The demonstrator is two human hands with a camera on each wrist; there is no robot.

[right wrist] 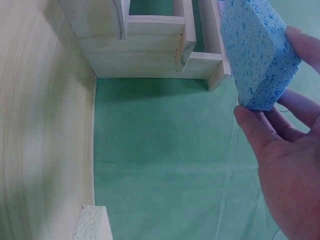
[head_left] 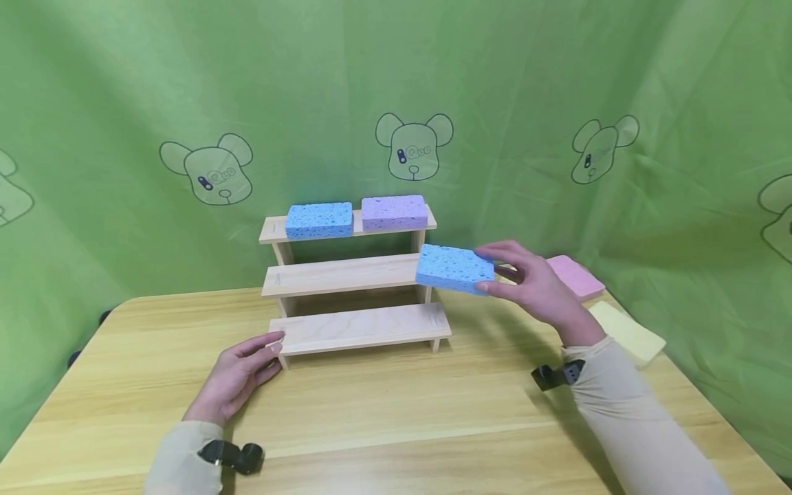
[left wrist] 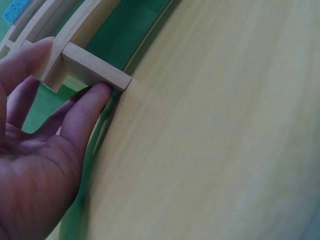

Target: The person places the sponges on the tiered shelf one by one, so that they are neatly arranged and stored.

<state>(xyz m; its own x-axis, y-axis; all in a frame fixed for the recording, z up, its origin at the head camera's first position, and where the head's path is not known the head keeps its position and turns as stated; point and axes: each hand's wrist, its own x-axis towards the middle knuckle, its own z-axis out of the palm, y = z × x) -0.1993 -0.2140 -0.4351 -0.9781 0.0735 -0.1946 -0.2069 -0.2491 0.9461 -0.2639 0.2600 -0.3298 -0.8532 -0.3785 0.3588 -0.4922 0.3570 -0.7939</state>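
A three-tier wooden stand (head_left: 365, 328) stands on the table. At the left end of its lowest step, my left hand (head_left: 238, 378) grips the board and its leg (left wrist: 95, 67), with fingertips against the wood. My right hand (head_left: 535, 285) pinches a blue sponge (head_left: 454, 267) by its right end, thumb on one side and fingers on the other. That sponge is held in the air by the right end of the middle step; the right wrist view shows the same sponge (right wrist: 257, 55) tilted. On the top step, another blue sponge (head_left: 318, 220) lies left of a purple sponge (head_left: 394, 213).
Right of the stand, a pink sponge (head_left: 574, 276) and a pale yellow sponge (head_left: 626, 332) lie near the table's right edge. A green curtain (head_left: 322, 89) with bear-head drawings hangs close behind the wooden table (head_left: 383, 426).
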